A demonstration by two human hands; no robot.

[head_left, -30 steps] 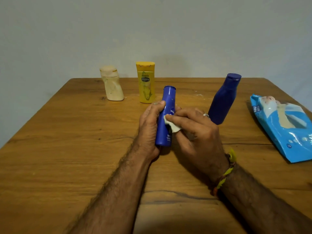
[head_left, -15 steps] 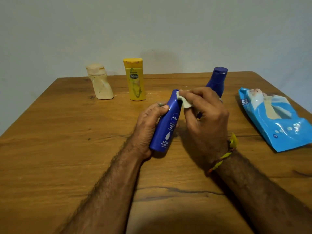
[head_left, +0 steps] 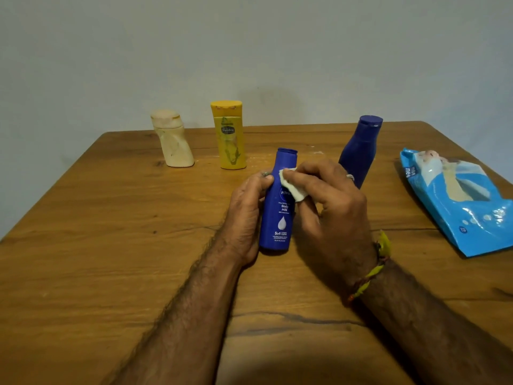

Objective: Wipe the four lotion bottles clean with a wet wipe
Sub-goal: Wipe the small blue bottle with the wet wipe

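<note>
A slim blue bottle (head_left: 278, 212) with white "Body Milk" lettering stands upright near the middle of the bench, label facing us. A small folded white wet wipe (head_left: 292, 185) lies against its upper front. Far left stands a cream bottle (head_left: 173, 138) with a leaning body; just right of it, a yellow bottle (head_left: 229, 136). A dark blue bottle (head_left: 360, 148) stands upright far right.

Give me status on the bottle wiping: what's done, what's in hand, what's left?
Done: nothing I can confirm; cleanliness can't be read from the picture. In hand: the left hand grips the slim blue bottle while the right hand presses the wet wipe against its upper front. Possibly left: the cream bottle, yellow bottle and dark blue bottle stand untouched further back.
</note>
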